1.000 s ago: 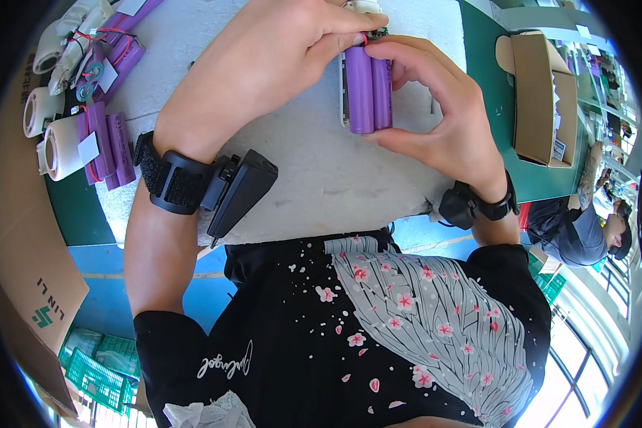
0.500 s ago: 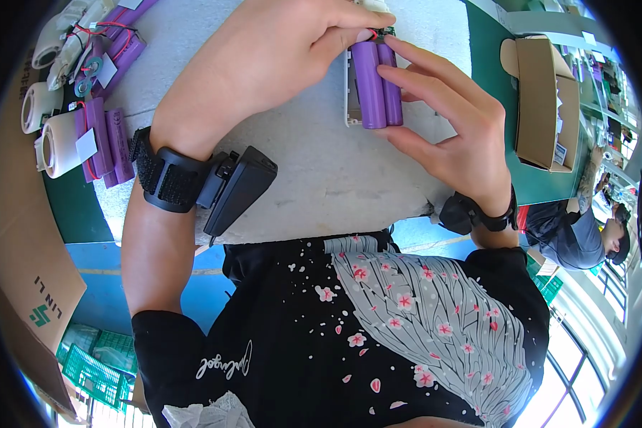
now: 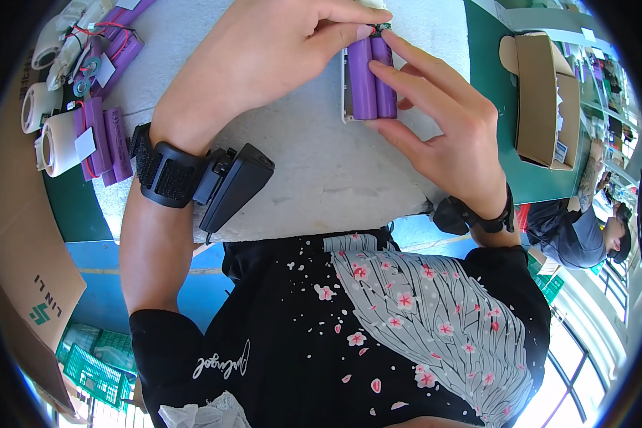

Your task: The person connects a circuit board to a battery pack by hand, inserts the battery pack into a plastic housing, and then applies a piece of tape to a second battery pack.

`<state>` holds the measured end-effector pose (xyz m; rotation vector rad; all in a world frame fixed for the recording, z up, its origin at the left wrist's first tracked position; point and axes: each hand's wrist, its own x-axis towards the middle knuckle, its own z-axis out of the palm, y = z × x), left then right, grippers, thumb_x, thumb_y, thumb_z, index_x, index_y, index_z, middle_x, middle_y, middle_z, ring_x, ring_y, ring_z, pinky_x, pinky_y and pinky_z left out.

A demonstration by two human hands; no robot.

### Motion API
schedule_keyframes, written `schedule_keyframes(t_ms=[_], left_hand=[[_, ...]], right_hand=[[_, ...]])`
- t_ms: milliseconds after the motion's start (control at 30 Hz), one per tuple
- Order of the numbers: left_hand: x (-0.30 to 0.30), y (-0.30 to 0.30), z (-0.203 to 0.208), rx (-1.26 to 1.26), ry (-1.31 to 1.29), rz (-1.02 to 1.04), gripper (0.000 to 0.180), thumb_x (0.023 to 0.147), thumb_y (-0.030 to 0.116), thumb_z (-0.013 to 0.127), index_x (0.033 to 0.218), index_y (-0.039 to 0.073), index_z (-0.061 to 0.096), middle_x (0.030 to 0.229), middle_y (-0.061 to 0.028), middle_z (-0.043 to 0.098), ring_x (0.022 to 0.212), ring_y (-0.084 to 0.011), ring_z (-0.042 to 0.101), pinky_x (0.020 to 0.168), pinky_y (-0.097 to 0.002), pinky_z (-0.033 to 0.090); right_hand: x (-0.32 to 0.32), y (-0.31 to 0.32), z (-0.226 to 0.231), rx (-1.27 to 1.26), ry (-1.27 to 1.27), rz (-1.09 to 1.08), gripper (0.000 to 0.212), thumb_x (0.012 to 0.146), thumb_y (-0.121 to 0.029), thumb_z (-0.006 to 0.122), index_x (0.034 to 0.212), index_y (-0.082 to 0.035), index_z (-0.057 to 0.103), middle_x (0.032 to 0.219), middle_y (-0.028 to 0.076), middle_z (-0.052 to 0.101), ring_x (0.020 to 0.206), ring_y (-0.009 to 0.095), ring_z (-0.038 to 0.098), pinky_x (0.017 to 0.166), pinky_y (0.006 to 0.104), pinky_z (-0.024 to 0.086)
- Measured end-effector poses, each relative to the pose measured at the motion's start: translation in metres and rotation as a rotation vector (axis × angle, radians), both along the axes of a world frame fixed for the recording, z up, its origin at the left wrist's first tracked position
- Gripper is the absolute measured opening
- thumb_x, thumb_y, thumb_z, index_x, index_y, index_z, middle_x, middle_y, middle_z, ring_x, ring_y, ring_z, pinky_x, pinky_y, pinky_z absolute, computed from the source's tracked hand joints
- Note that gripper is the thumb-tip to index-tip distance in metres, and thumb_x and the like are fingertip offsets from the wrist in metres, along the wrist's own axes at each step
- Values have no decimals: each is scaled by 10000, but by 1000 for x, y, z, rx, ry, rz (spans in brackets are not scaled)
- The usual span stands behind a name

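1. At the upper centre of the frame, we see two purple cells (image 3: 362, 89) side by side beside a pale shell's (image 3: 346, 100) visible edge, their long axis running nearly straight up and down the frame.
2. Our left hand (image 3: 292, 50) lies to their upper left, thumb and forefinger nearly together at the top end, by a small green board (image 3: 382, 29); we cannot tell what they pinch.
3. Our right hand (image 3: 453, 118), nearer the cells' length, is half open and curled from the right, steadying them between fingertips and thumb.
4. Beneath, we have a pale grey pad (image 3: 321, 164) on a green tabletop (image 3: 493, 78); a cardboard box (image 3: 533, 100) stands upper right, a co-worker (image 3: 574, 232) beyond.
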<state>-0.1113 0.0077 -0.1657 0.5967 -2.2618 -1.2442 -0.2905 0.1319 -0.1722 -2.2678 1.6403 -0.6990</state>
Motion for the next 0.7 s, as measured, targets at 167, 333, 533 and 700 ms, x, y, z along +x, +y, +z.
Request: schedule_keyframes(t_ms=[167,333,533,700], left_hand=[[0,1,-2,85,-4,4,259,877,3,600,1126,-1,669,988,-187,698,787,-198,686,694,-279,514],[-15,-12,-26,-246,674,-197,244,885,15,605,1118,-20,667,982,-192,703,771,-165,675,684,-272,509],[-1,-3,-4,130,26,-3,257,875,21,621,1124,-22,664,974,-188,705,769,-153,666,680,-268,504],[1,-4,-1,221,-33,8,281,859,35,649,1133,-28,660,961,-180,710,773,-130,649,694,-258,504]], right_hand=[[3,-3,-2,-4,-155,-42,374,638,-3,844,959,-22,654,1227,151,629,783,185,689,671,286,591],[-6,-11,-1,-7,-162,54,364,627,13,850,900,-21,612,1106,160,673,805,176,698,689,292,593],[-8,-10,-2,-34,-118,85,358,623,25,846,876,-32,600,1016,133,680,852,186,687,713,299,592],[-3,-12,-3,13,-167,30,433,606,47,836,910,-48,543,1127,122,617,845,181,649,703,302,588]])
